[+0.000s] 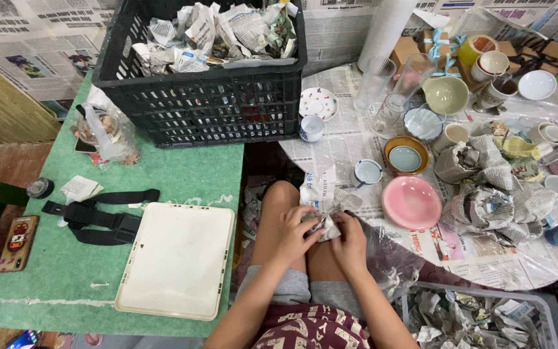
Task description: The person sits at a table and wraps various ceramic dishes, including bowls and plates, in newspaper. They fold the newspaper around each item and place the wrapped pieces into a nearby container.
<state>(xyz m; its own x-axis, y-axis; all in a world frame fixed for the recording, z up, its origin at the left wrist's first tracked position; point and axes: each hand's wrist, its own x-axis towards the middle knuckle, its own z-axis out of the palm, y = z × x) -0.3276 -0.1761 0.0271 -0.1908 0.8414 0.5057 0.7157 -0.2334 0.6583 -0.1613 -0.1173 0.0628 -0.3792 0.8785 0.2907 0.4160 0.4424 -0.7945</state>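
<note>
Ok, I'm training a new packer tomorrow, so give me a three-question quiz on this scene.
1. True or false: both hands touch the newspaper-wrapped item.
2. What fills the black crate? A) crumpled newspaper B) glasses C) cloth
3. What colour is the bowl nearest the right hand?

Key: 1. True; the left hand grips it too, over the knees. 2. A. 3. Pink.

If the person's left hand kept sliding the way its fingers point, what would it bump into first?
The left hand points right, so it would first meet the crumpled newspaper-wrapped bundle it already touches, then probably the right hand just beyond; depth is unclear.
</note>
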